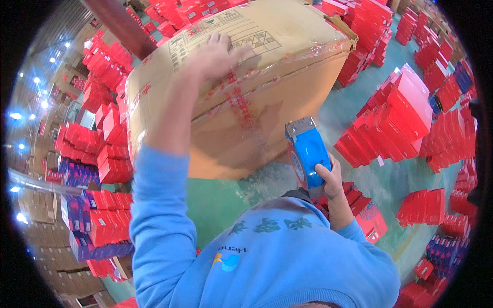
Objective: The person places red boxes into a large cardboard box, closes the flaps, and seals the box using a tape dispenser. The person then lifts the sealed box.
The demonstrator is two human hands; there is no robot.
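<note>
A large brown cardboard carton [292, 29] stands right before me, with clear tape and red-printed tape over its near edge and side. My left hand [217, 56], somewhat blurred, lies over the top near that edge, fingers apart and holding nothing. Low at the carton's near side, my right hand [332, 177] grips a blue tape dispenser [310, 154], its metal cutter end pointing up and away from me. A roll of tape sits in the dispenser. Whether any tape runs from it to the carton, I cannot tell.
Stacks of red boxes [400, 107] stand on the green floor [215, 196] to the right. More red boxes [111, 161] and purple boxes [81, 173] are piled at the left. A dark red post [119, 27] rises behind the carton's left side.
</note>
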